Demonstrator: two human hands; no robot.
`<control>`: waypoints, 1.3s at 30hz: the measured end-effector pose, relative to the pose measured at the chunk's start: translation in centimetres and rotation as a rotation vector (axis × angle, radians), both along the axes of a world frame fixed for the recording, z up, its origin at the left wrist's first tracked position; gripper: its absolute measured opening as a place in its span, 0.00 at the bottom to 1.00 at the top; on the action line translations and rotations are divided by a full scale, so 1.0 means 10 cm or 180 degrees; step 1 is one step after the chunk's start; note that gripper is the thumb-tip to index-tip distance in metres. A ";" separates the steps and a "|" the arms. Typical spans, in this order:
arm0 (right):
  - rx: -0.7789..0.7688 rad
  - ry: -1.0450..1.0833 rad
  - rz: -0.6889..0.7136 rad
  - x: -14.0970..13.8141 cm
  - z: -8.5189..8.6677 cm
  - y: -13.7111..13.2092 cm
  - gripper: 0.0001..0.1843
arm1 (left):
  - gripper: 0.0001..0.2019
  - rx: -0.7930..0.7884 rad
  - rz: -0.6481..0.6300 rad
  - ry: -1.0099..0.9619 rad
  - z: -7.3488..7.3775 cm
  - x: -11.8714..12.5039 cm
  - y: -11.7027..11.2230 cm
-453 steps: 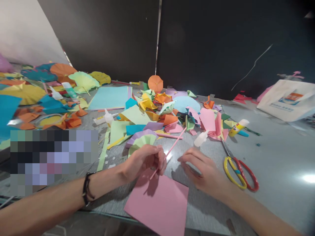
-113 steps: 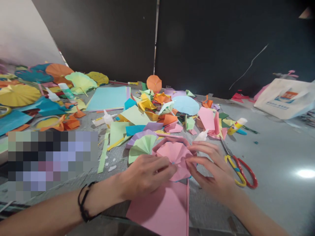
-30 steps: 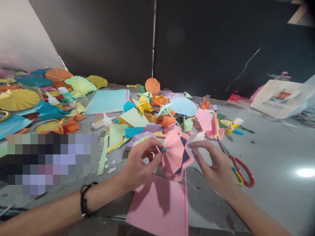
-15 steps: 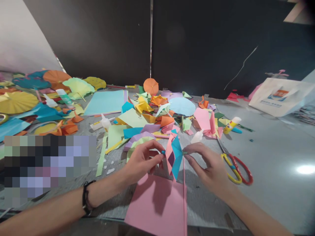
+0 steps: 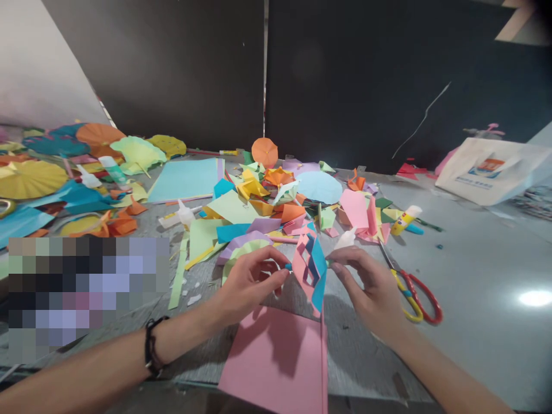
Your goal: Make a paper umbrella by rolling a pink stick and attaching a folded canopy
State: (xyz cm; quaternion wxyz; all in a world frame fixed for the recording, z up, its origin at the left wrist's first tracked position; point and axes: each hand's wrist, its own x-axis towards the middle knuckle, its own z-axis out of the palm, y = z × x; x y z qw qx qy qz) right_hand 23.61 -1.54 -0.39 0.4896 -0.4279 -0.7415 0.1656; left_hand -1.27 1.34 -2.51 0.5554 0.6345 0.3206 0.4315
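I hold a small pink and blue folded paper umbrella upright on its edge above the grey table. My left hand pinches the blue tip at its left side. My right hand pinches the short stem on its right side. A square pink sheet lies flat below the umbrella at the table's near edge, with a thin pink stick along its right side.
Red and yellow scissors lie right of my right hand. Small glue bottles and a yellow glue stick sit among scattered coloured paper scraps. Finished paper umbrellas crowd the far left. A white bag rests far right.
The umbrella has turned between my fingers, from showing its pink pleated face to showing its edge and blue underside. Both hands keep their pinch.
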 end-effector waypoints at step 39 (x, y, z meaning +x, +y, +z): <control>-0.0898 0.0798 -0.0092 0.01 0.03 0.11 0.16 | 0.12 0.0167 0.0045 0.0486 0.12 0.00 -0.05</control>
